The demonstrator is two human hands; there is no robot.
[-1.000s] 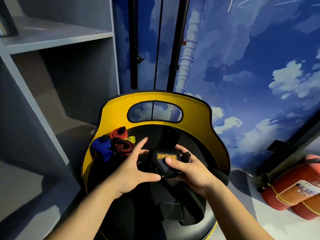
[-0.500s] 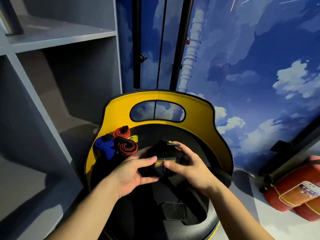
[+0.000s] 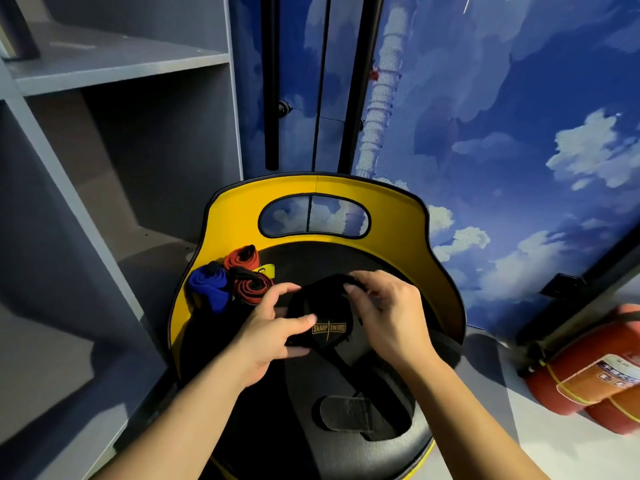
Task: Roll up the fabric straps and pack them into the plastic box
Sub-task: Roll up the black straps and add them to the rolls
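Black fabric strap [image 3: 320, 318], gold "SHARP SWORD" label: held over the black seat [image 3: 346, 455] of a yellow-backed chair [image 3: 398, 216]. Left hand [image 3: 268, 332]: fingers curled, thumb pressing beside the label. Right hand [image 3: 388, 313]: fingers pinching the strap's upper edge. Strap tail with hook-and-loop tab [image 3: 344, 412] lies on the seat. Rolled blue strap [image 3: 207, 287] and red straps [image 3: 247, 271]: touching, rear left of seat. Fire extinguishers [image 3: 588, 375]: floor, right.
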